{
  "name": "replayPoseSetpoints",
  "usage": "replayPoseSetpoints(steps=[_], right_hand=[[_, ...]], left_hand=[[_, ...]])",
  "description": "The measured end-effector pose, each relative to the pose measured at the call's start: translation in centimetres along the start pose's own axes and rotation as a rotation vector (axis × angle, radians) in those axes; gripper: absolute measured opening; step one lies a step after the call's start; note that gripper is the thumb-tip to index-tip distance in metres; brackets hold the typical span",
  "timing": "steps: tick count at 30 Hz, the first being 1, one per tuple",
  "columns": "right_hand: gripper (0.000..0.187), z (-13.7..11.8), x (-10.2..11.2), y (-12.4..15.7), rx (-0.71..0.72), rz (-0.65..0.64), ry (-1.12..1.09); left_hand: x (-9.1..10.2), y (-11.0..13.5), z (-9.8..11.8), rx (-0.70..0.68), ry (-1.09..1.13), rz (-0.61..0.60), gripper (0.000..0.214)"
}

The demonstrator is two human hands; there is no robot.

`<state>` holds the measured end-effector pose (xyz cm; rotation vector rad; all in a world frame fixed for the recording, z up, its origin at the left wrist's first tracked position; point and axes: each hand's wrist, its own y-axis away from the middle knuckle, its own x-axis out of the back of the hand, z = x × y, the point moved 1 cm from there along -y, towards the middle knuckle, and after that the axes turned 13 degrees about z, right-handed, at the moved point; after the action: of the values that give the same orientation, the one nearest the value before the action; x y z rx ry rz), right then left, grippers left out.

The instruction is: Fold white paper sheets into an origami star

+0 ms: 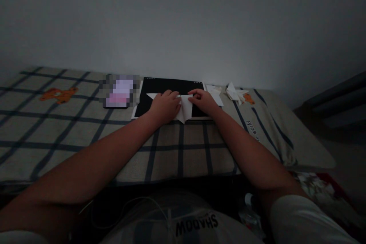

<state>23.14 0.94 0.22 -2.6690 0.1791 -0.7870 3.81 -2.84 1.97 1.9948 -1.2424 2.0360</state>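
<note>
A piece of folded white paper (pixel 186 109) lies over a black spiral-holed pad or folder (pixel 171 84), with one pointed end showing to the left and another pointing toward me. My left hand (pixel 167 106) rests on the paper's left part, fingers curled over it and pressing it down. At the paper's upper right edge, my right hand (pixel 203 101) pinches with thumb and forefinger. Part of the paper is hidden beneath my left hand.
A phone (pixel 121 91) with a lit, pixelated screen lies left of the pad. To the right are loose white paper (pixel 215 93) and a folded paper shape (pixel 235 93). A checked cloth (pixel 114 133) covers the table. A clear bottle (pixel 250 211) stands below the edge.
</note>
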Motion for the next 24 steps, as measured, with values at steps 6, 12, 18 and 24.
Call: replayPoseSetpoints(steps=[6, 12, 18, 24], right_hand=[[0.028, -0.22, 0.02, 0.07, -0.027, -0.001, 0.02], [0.029, -0.42, 0.06, 0.27, -0.001, -0.055, 0.021], [0.03, -0.54, 0.15, 0.34, 0.029, -0.083, 0.061], [0.029, -0.39, 0.28, 0.26, 0.021, -0.075, 0.059]], left_hand=[[0.15, -0.08, 0.13, -0.001, -0.005, -0.026, 0.031], [-0.05, -0.08, 0.25, -0.011, -0.031, -0.017, 0.032], [-0.16, -0.1, 0.21, 0.008, -0.025, -0.034, 0.033], [-0.4, -0.03, 0.28, 0.004, -0.024, -0.002, 0.034]])
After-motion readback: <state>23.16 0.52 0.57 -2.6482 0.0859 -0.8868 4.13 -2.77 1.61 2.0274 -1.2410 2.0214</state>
